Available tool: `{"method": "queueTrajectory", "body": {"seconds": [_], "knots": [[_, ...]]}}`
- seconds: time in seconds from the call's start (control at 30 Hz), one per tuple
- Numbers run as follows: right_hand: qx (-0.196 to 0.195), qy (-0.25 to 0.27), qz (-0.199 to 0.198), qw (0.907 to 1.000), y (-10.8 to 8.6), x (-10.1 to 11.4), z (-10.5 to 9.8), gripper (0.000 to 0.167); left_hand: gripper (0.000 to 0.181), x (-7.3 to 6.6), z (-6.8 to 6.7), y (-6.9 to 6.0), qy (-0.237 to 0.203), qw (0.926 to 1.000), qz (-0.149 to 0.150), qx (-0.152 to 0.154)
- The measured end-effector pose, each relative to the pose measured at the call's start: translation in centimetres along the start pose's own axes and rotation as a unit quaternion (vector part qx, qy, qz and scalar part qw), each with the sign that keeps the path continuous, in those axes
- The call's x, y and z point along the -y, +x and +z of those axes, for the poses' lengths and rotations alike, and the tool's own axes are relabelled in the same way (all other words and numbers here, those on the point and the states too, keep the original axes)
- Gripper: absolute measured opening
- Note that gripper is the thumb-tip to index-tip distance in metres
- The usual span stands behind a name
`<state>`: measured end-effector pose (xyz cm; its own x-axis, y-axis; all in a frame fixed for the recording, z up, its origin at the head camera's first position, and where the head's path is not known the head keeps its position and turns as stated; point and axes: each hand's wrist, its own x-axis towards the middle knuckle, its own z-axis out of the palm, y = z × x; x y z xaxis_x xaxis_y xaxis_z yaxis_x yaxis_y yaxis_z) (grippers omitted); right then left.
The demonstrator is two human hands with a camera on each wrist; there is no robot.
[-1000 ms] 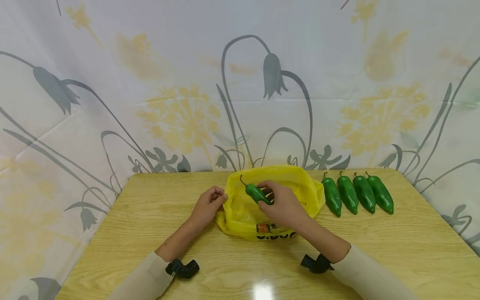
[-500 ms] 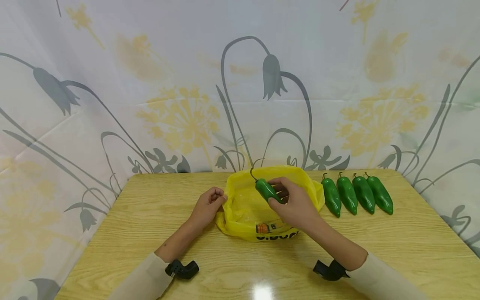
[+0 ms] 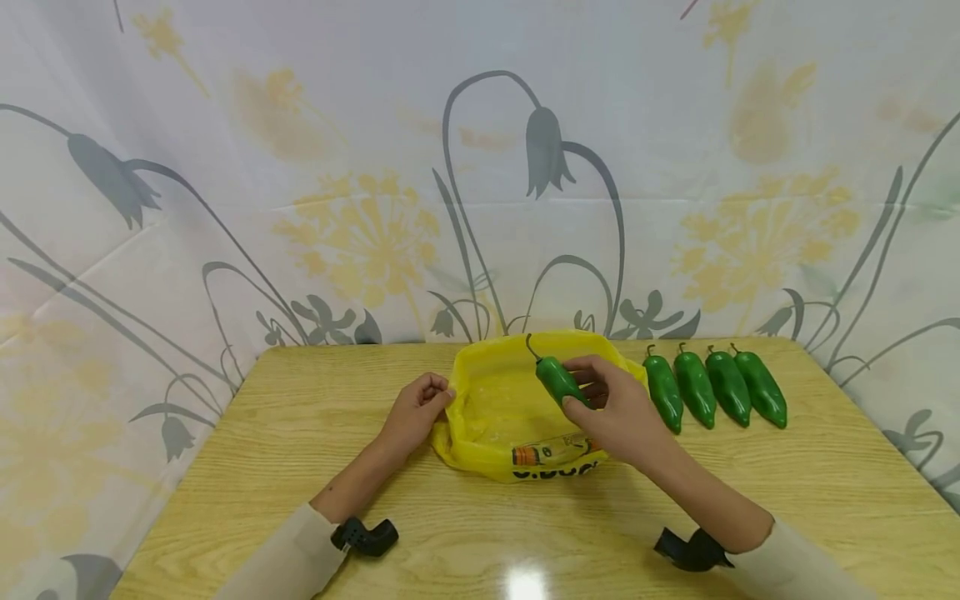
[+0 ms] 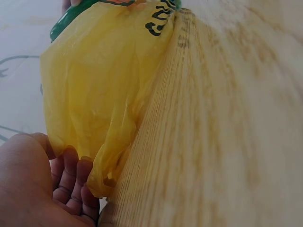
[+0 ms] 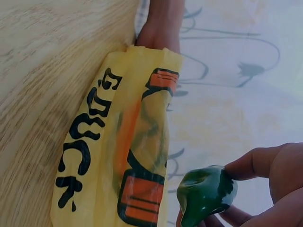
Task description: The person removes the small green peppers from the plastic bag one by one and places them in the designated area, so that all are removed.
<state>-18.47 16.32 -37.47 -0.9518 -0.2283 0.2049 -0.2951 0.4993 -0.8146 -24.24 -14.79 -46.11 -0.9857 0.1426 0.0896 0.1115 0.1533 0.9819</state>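
Note:
A yellow plastic bag [image 3: 487, 460] with black lettering and orange print lies on the wooden table, its mouth spread wide. My left hand [image 3: 411, 414] pinches the bag's left rim; in the left wrist view, the thumb and curled fingers [image 4: 71, 182] meet at the bag's edge. Over the bag's right half, my right hand [image 3: 622, 417] grips a glossy green chili pepper [image 3: 557, 379], its thin stem pointing up and left. The right wrist view shows this pepper [image 5: 203, 196] between thumb and fingers, beside the printed bag wall [image 5: 102, 142].
Several similar green chili peppers [image 3: 695, 390] lie in a row right of the bag, stems toward the back. A floral cloth [image 3: 480, 167] hangs behind the table [image 3: 315, 417]. Black wrist cameras [image 3: 365, 537] sit on both forearms.
My right hand has moved rightward across the bag's mouth, carrying the green chili pepper with it. The left hand has stayed at the left rim.

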Motion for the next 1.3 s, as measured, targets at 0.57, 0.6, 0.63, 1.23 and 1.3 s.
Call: {"method": "queueTrajectory", "body": {"seconds": [0.57, 0.6, 0.63, 1.23, 1.3], "knots": [[-0.028, -0.036, 0.021, 0.9987, -2.0, -0.7, -3.5, 0.047, 0.011, 0.1, 0.1, 0.1, 0.000, 1.0000, 0.004, -0.002], [-0.030, -0.035, 0.022, 0.9987, -2.1, -0.8, -3.7, 0.047, 0.011, 0.1, 0.1, 0.1, 0.001, 1.0000, 0.002, -0.002], [-0.031, -0.034, 0.023, 0.9987, -2.2, -0.9, -3.9, 0.048, 0.011, 0.1, 0.0, 0.1, -0.001, 1.0000, 0.003, -0.002], [-0.059, -0.078, 0.040, 0.9944, -3.5, -3.3, -7.7, 0.051, 0.012, 0.2, 0.0, 0.2, 0.001, 1.0000, 0.002, 0.001], [-0.060, -0.081, 0.045, 0.9939, -3.6, -3.5, -8.1, 0.052, 0.011, 0.2, 0.0, 0.2, 0.002, 1.0000, 0.001, -0.001]]}}
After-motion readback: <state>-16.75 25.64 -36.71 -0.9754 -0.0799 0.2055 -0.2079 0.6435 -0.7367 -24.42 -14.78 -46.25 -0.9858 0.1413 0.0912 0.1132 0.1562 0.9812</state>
